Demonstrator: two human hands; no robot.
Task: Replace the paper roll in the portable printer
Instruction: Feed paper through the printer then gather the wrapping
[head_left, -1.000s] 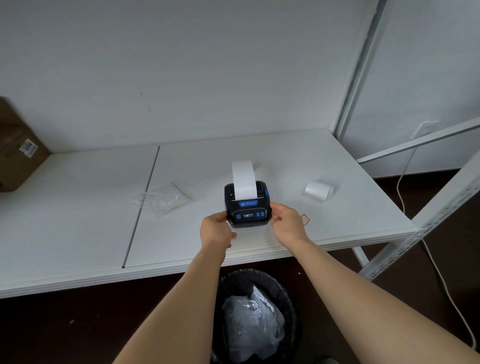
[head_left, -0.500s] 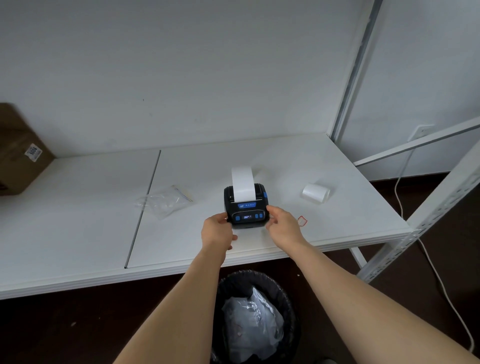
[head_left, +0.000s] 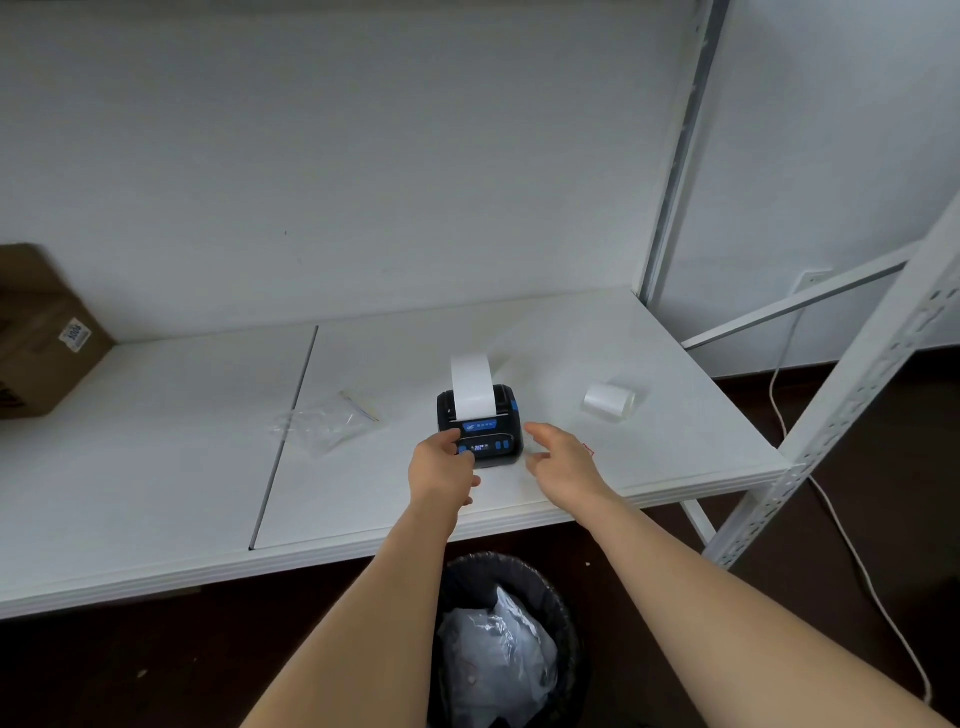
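Two hands at frame centre: left hand (head_left: 441, 470) grips the black-and-blue portable printer (head_left: 480, 428); right hand (head_left: 563, 462) hovers beside it, fingers spread.

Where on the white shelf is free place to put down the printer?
Bare patches: between the cardboard box and the plastic bag; behind the printer toward the wall; the right front corner past the paper roll. Crowded: around the printer, with the left hand touching it and the right hand beside it.
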